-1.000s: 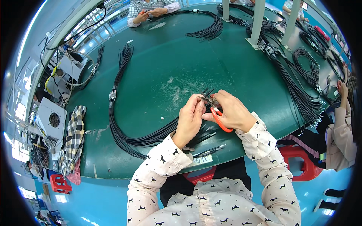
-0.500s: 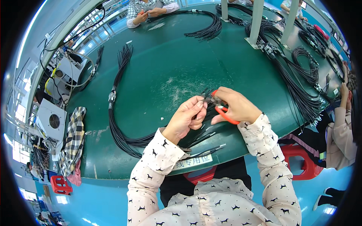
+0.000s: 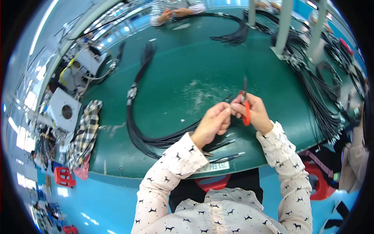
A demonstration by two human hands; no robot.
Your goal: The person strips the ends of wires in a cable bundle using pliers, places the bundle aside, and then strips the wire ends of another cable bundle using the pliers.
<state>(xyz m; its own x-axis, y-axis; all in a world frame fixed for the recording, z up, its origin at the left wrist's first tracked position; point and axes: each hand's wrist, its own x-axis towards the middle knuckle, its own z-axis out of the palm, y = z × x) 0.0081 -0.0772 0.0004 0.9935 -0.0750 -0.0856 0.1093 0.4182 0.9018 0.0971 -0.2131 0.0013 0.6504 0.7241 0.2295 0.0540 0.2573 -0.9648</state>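
My left hand (image 3: 215, 124) is closed in a pinch on black cable ends, its fingertips meeting those of my right hand. A long bundle of black cables (image 3: 134, 121) runs from beneath my left wrist, curving left and away over the green table. My right hand (image 3: 258, 114) keeps orange-handled scissors (image 3: 246, 111) in its grip, blades pointing away from me. Its thumb and forefinger pinch at the cable ends; what exactly lies between them is too small to tell. Loose cable pieces (image 3: 230, 156) lie by the table's near edge.
Fine pale scraps (image 3: 202, 93) are scattered mid-table. More cable bundles (image 3: 311, 87) lie at the right beside grey posts (image 3: 283, 31). A co-worker's hands (image 3: 171, 14) work across the table (image 3: 187, 58). Machines (image 3: 64, 109) and a checkered cloth (image 3: 86, 130) stand at left.
The scissors have swung from the cable ends to point away from me. My right fingertips have come to my left fingertips. The whole view has shifted a little.
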